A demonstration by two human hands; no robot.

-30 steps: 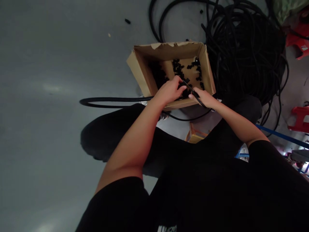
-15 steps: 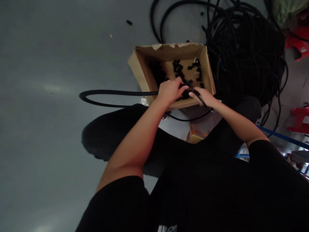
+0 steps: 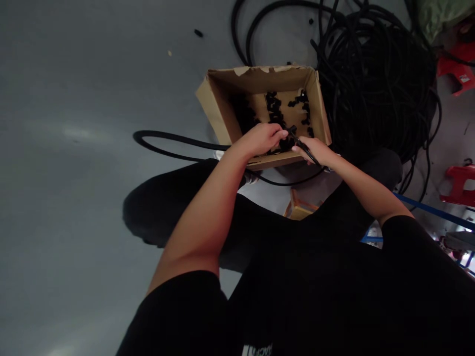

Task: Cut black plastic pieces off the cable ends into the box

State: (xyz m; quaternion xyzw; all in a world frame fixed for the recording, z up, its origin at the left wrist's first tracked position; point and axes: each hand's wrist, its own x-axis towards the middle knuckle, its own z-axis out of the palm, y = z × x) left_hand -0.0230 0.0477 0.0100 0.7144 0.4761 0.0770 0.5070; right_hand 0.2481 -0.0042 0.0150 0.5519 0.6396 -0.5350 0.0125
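Observation:
My left hand (image 3: 261,137) is closed around a black hose (image 3: 178,138) over the open cardboard box (image 3: 215,111). From this hand the hose runs left in a long loop and comes back over my knee. My right hand (image 3: 314,149) is wrapped around a dark, scissors-like tool (image 3: 306,148), its tip pointing at my left fingertips. The hose's end by the fingers is mostly hidden. Inside the box lie many short black pieces (image 3: 273,105), below both hands.
A large heap of black hose (image 3: 382,74) lies right of the box. Red stools (image 3: 460,185) stand at the far right. A small black piece (image 3: 198,33) lies on the grey floor. Between my legs is a wooden object (image 3: 300,207).
My left hand has shifted slightly down and the hose loop has slid a little right and up. The hose end no longer shows past my fingers. My right hand has barely moved.

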